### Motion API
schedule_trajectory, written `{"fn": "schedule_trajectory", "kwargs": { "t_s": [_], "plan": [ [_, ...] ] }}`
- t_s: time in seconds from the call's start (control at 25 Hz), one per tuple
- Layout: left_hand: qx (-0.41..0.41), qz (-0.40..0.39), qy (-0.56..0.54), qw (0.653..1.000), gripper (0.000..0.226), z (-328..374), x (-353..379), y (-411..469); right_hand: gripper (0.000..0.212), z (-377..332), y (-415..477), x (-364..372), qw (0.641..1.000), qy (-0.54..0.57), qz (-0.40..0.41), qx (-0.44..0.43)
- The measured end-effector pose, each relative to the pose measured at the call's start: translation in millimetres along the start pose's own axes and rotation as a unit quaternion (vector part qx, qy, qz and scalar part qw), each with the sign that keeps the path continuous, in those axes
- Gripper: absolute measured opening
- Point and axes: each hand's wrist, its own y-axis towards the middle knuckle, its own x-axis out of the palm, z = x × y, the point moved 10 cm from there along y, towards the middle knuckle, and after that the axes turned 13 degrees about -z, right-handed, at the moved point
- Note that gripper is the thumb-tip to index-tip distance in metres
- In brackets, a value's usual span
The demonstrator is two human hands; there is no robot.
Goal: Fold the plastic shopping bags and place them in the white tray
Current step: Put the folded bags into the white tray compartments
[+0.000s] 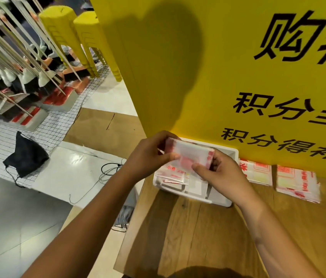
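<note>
A folded white plastic bag with red print (190, 153) is held just above the white tray (221, 199). My left hand (150, 155) grips its left end, thumb on the front. My right hand (218, 173) pinches its right end and lower edge. Inside the tray lie several folded bags (173, 174) of the same kind. To the right of the tray, two flat stacks of unfolded bags (258, 172) (297, 182) rest on the wooden table (198, 237) against the yellow board.
A tall yellow sign board (238, 67) with black characters stands right behind the tray. The table's left edge drops to a tiled floor with a black pouch (25, 155), cables (110, 169), cardboard, yellow stools (82, 37) and a rack of brooms (17, 67).
</note>
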Motion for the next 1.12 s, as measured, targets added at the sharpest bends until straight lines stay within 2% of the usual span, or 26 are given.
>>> {"fn": "schedule_trajectory", "kwargs": {
  "t_s": [0.16, 0.24, 0.4, 0.52, 0.64, 0.72, 0.84, 1.04, 1.12],
  "plan": [
    [0.0, 0.005, 0.019, 1.0, 0.058, -5, 3, 15, 0.043, 10, 4, -7, 0.998, 0.053, 0.032, 0.026],
    [-0.01, 0.018, 0.003, 1.0, 0.063, -15, 0, 22, 0.042, 20, 4, -5, 0.993, 0.083, 0.062, 0.048],
    [-0.017, 0.084, -0.022, 0.996, 0.048, -29, -12, 29, 0.014, 32, 8, 17, 0.993, 0.042, 0.065, 0.088],
    [-0.014, 0.116, -0.018, 0.993, 0.033, -32, -20, 36, 0.013, 36, 13, 30, 0.988, 0.099, 0.064, 0.096],
    [0.015, 0.11, 0.016, 0.994, 0.031, -37, -22, 38, 0.018, 39, 21, 38, 0.983, 0.119, 0.081, 0.117],
    [0.038, 0.089, 0.074, 0.993, 0.035, -41, -16, 29, 0.016, 40, 24, 38, 0.986, 0.052, 0.104, 0.12],
    [0.0, 0.058, 0.161, 0.985, 0.047, -61, -4, 6, 0.023, 29, 25, 27, 0.973, -0.159, 0.141, 0.092],
    [-0.034, 0.01, 0.133, 0.99, 0.063, -75, 18, -13, 0.028, 26, 22, 29, 0.973, -0.174, 0.138, 0.069],
    [-0.03, -0.022, 0.117, 0.992, 0.079, -72, 26, -16, 0.027, 26, 18, 27, 0.967, -0.193, 0.151, 0.069]
  ]
}}
